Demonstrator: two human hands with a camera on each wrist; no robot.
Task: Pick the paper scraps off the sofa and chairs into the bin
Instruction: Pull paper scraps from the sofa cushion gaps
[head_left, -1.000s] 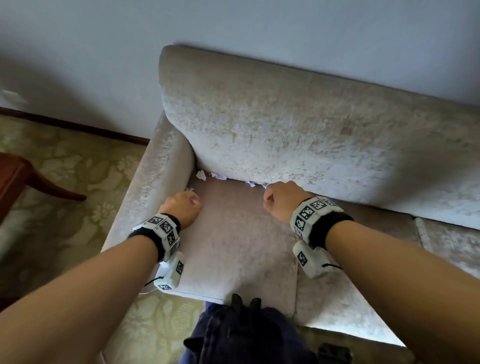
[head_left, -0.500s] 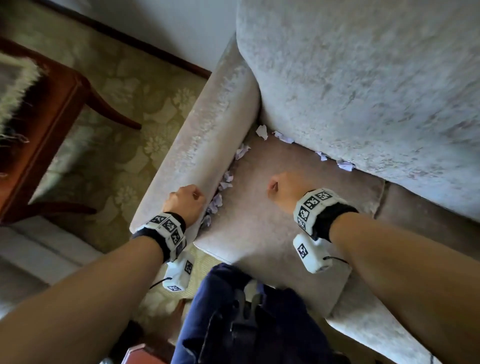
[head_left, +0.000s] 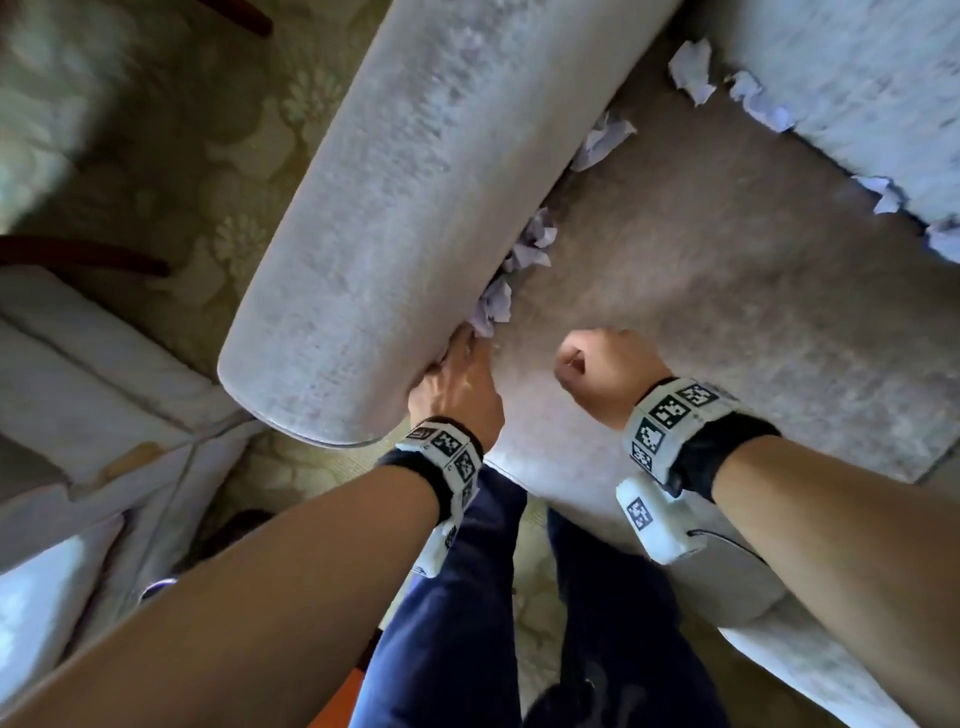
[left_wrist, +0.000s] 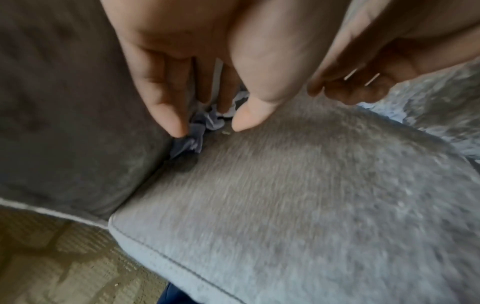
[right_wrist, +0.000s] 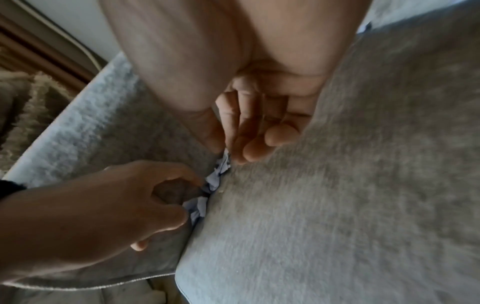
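Observation:
Several crumpled white paper scraps (head_left: 530, 249) lie in the crease between the sofa's left armrest (head_left: 395, 223) and the seat cushion (head_left: 727, 322). More scraps (head_left: 691, 70) sit along the backrest. My left hand (head_left: 462, 343) reaches into the crease. In the left wrist view its thumb and fingers (left_wrist: 176, 123) are stretched out on either side of a scrap (left_wrist: 197, 133), with a fingertip touching it. My right hand (head_left: 576, 364) hovers over the cushion as a fist, and I see nothing in it. No bin is in view.
A second pale upholstered seat (head_left: 78, 395) stands on the left, across a strip of floral carpet (head_left: 171, 156). Dark wooden furniture legs (head_left: 104, 260) stand beyond it. My dark blue trouser legs (head_left: 457, 623) are against the sofa front. An orange edge (head_left: 337, 701) shows at the bottom.
My head has tipped down and come closer to the armrest. The left hand has unfolded from a fist and gone forward into the crease onto a scrap. The right hand is still a fist.

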